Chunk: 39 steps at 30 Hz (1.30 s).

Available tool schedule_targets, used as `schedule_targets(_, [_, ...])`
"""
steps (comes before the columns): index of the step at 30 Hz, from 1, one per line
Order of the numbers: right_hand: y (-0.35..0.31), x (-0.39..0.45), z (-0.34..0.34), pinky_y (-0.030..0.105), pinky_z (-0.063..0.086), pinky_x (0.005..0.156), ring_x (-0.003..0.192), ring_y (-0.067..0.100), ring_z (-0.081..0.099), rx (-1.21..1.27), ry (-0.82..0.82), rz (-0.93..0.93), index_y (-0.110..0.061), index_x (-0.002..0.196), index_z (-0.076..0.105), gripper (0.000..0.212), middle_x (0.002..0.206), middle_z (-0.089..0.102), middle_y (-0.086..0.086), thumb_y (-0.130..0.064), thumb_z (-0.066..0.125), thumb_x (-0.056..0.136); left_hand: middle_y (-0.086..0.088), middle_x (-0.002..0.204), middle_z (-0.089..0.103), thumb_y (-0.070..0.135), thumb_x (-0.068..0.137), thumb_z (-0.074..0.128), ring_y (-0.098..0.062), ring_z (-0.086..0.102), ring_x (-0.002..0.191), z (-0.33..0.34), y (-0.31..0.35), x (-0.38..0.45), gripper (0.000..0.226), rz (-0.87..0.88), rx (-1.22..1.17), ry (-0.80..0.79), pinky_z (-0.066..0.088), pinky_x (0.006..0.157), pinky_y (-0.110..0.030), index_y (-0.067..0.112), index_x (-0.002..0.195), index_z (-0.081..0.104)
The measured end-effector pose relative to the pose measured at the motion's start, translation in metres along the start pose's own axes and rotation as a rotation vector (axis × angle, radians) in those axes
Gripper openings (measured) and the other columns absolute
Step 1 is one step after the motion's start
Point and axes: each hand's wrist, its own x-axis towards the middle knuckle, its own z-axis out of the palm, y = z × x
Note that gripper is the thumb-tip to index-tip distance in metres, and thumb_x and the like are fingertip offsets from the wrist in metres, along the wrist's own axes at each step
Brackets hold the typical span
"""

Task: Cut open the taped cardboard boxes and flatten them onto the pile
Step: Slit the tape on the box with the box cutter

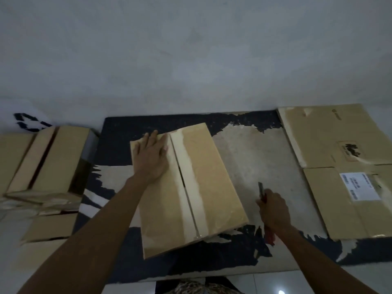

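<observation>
The flat cardboard at the right carries a white label with dark print and, further back, a dark printed logo; both are too blurred to read. A faint line of print near its far edge cannot be read either.

The box lies in the middle on a worn mat, whose dark surface has peeled away to a pale layer in large patches. It is closed: two top flaps meet along a centre seam, with a strip of clear tape running along it from the far end to the near end. A dark slit shows along the seam about midway. What is inside cannot be seen.

The left hand rests flat on the box's far left corner, fingers straight and spread, palm down. The right hand is curled round a knife just right of the box, over the pale part of the mat; the blade end points away from the person, and a red part of the handle shows below the wrist. The knife is not touching the box.

At the left stand more boxes, one with its flaps slightly apart along a dark gap, on flattened cardboard pieces.
</observation>
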Motion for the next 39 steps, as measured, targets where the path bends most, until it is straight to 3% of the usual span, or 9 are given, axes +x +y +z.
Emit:
schedule_targets(4, [-0.089,0.007,-0.039,0.034,0.043,0.063,0.073,0.027,0.06,0.084,0.19,-0.226,-0.01,0.097,0.056,0.016,0.08,0.059,0.004,-0.024,0.05,0.102,0.0,0.166,0.012,0.035,0.108,0.026,-0.021,0.001,0.154,-0.002,-0.002,-0.006,0.049,-0.018,-0.002,0.006,0.004,0.122,-0.043,0.028,0.156,0.026])
schedule_targets(6, [-0.137,0.001,-0.058,0.037,0.05,0.064,0.071,0.022,0.061,0.169,0.251,-0.319,-0.011,0.104,0.056,0.015,0.08,0.061,0.002,-0.024,0.048,0.103,0.001,0.167,0.009,0.037,0.107,0.025,-0.02,-0.001,0.154,-0.002,-0.001,-0.009,0.05,-0.042,-0.001,-0.011,0.002,0.123,-0.043,0.029,0.157,0.023])
schedule_targets(10, [-0.221,-0.02,-0.059,0.036,0.053,0.074,0.08,0.023,0.064,0.084,0.097,-0.542,-0.017,0.125,0.056,0.025,0.091,0.066,0.003,-0.024,0.046,0.103,0.002,0.167,0.01,0.04,0.107,0.023,-0.021,0.002,0.153,-0.008,0.002,-0.01,0.051,-0.047,0.019,-0.033,0.005,0.123,-0.043,0.031,0.157,0.021])
schedule_targets(13, [-0.262,-0.028,-0.032,0.038,0.044,0.081,0.101,0.031,0.059,-0.047,-0.024,-0.487,-0.015,0.124,0.053,0.025,0.112,0.062,0.011,-0.025,0.045,0.103,0.004,0.166,0.015,0.042,0.107,0.021,-0.023,0.009,0.152,-0.017,-0.005,-0.01,0.05,-0.025,0.066,-0.057,0.009,0.121,-0.044,0.033,0.156,0.021])
schedule_targets(16, [-0.284,-0.03,-0.015,0.038,0.043,0.082,0.107,0.031,0.056,-0.111,-0.07,-0.414,-0.012,0.124,0.049,0.025,0.121,0.055,0.013,-0.023,0.045,0.103,0.008,0.164,0.018,0.042,0.107,0.02,-0.022,0.014,0.151,-0.02,-0.018,-0.011,0.05,-0.008,0.083,-0.056,0.013,0.118,-0.045,0.033,0.156,0.021])
schedule_targets(24, [-0.312,-0.02,-0.008,0.036,0.041,0.076,0.108,0.03,0.057,-0.224,-0.066,-0.35,-0.009,0.124,0.05,0.027,0.121,0.055,0.013,-0.025,0.047,0.102,0.013,0.161,0.026,0.041,0.107,0.025,-0.018,0.019,0.149,-0.012,-0.026,-0.009,0.049,-0.009,0.016,-0.003,0.018,0.114,-0.043,0.032,0.155,0.026])
schedule_targets(29, [-0.325,-0.019,-0.007,0.04,0.044,0.089,0.117,0.034,0.053,-0.253,-0.098,-0.314,-0.01,0.13,0.049,0.035,0.129,0.051,0.014,-0.027,0.049,0.1,0.012,0.161,0.027,0.042,0.106,0.025,-0.019,0.02,0.148,-0.011,-0.027,-0.009,0.049,0.0,0.005,0.001,0.017,0.112,-0.042,0.032,0.154,0.028])
schedule_targets(39, [-0.327,-0.02,0.004,0.04,0.045,0.091,0.114,0.032,0.053,-0.222,-0.077,-0.273,-0.007,0.129,0.046,0.034,0.125,0.052,0.016,-0.026,0.048,0.101,0.011,0.161,0.029,0.043,0.106,0.025,-0.019,0.024,0.146,-0.008,-0.031,-0.007,0.049,0.012,0.025,0.009,0.02,0.11,-0.041,0.03,0.153,0.03])
